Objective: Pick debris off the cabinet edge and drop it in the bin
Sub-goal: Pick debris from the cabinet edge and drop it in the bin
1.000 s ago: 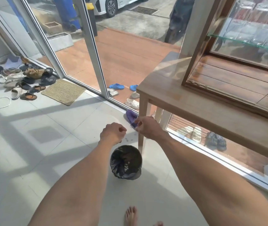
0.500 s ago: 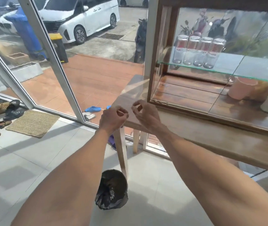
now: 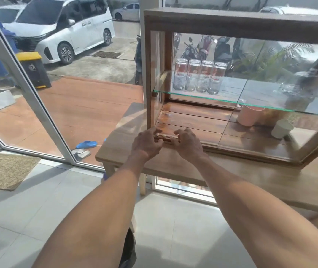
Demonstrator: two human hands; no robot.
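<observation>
Black plastic-lined bin point(image 3: 129, 250) sits on the floor between the forearms. Beyond it, left hand point(image 3: 146, 145) and right hand point(image 3: 187, 144), fingers curled, pinch at pale debris point(image 3: 165, 135) along the wooden glass-fronted cabinet's point(image 3: 231, 26) bottom edge; whether either grips any, I cannot tell.

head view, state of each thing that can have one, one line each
left hand: fingers curled at the cabinet edge
right hand: fingers curled at the same edge
debris: pale bits on the edge, between the hands
cabinet: front open
glasses: upside down on the glass shelf
bin: on the floor, mostly hidden
</observation>
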